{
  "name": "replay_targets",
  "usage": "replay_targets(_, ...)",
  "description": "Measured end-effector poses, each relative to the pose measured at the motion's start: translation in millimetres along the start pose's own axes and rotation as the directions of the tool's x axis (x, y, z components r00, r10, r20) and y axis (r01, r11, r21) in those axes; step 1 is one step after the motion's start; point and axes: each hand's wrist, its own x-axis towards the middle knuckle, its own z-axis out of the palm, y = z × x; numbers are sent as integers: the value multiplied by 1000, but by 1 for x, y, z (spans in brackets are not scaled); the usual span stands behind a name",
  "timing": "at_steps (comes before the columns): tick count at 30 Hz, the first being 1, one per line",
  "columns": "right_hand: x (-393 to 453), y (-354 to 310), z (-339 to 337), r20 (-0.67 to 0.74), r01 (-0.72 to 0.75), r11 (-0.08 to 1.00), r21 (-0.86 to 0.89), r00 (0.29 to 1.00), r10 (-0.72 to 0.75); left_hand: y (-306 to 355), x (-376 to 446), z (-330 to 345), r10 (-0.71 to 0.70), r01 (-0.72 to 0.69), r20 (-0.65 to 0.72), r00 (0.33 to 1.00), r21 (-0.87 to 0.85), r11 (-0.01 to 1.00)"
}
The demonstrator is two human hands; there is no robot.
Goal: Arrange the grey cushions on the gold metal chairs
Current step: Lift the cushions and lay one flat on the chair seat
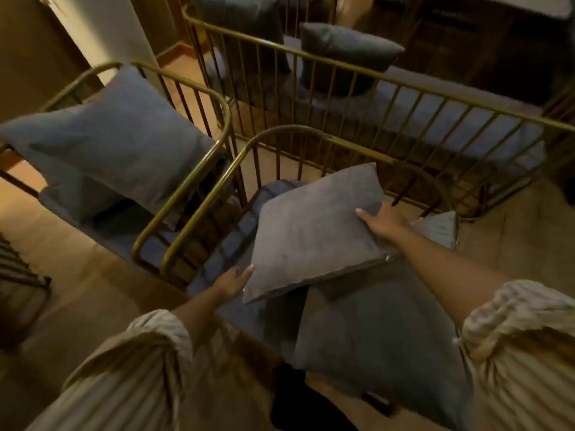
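A grey square cushion (314, 234) is held tilted above the seat of the near gold metal chair (280, 132). My right hand (384, 220) grips its right edge. At the cushion's lower left corner my left hand (233, 283) touches it with the fingers stretched out. A larger grey cushion (373, 331) lies below it on the same seat, hanging over the front. The gold chair on the left (186, 188) holds a big blue-grey cushion (115, 141) leaning on its back.
A gold metal bench (404, 85) stands behind the chairs with two dark grey cushions (345, 51) upright on its grey seat pad. A pale pillar (109, 32) rises at the back left. A dark slatted object (18, 275) sits at the left edge. The floor is tan.
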Motion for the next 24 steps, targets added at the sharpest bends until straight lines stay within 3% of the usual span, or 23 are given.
replay_targets(6, 58, 2, 8, 70, -165, 986, 14, 984, 164, 37, 52, 20, -148, 157, 54, 987, -237, 959)
replay_targets(10, 69, 1, 0, 96, -145, 985, 98, 986, 135, 54, 77, 41, -280, 274, 79, 957, -569, 775)
replay_targets(12, 76, -1, -1, 104, -181, 975, 128, 980, 169, 56, 88, 42, -338, 310, 86, 937, -646, 697)
replay_targets(17, 87, -4, -6, 159, -308, 921, 239, 948, 276, 62, 94, 31, -391, 312, 22, 920, -643, 699)
replay_targets(24, 61, -16, -24, 114, -225, 929, 295, 973, 200, 78, 70, -5, -428, 262, -127, 895, -627, 734)
